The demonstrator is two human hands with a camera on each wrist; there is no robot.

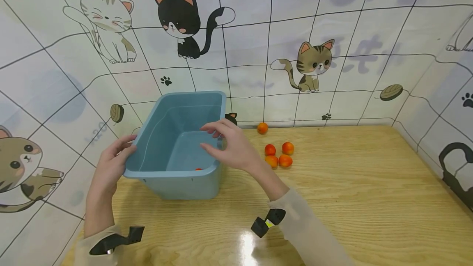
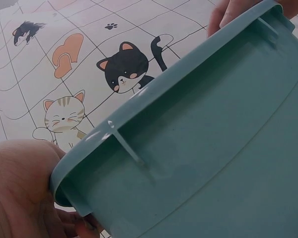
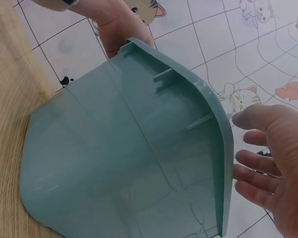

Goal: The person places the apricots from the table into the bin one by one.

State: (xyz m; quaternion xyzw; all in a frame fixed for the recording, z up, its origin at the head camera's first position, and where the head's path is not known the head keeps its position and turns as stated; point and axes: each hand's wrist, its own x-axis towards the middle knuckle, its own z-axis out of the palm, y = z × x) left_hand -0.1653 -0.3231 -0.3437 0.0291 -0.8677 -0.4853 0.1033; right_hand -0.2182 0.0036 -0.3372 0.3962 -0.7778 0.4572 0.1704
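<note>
A blue plastic bin (image 1: 175,186) stands at the left of the wooden table, its open top facing up. My left hand (image 1: 112,157) grips its left rim, thumb over the edge; in the left wrist view the palm (image 2: 20,183) lies against the rim's corner. Over the bin's right rim is my right hand (image 1: 230,145), its fingers loosely bent and thumb apart, holding nothing. The right wrist view has those spread fingers (image 3: 260,168) right beside the rim. A sliver of a small red round thing (image 1: 198,169) shows inside the bin, mostly hidden by the front wall.
Several small orange-red round fruits (image 1: 285,160) lie grouped on the table (image 1: 351,188) right of the bin. Another orange one (image 1: 262,128) sits farther back near the wall. A cat-print sheet (image 1: 251,52) covers the walls behind and at both sides.
</note>
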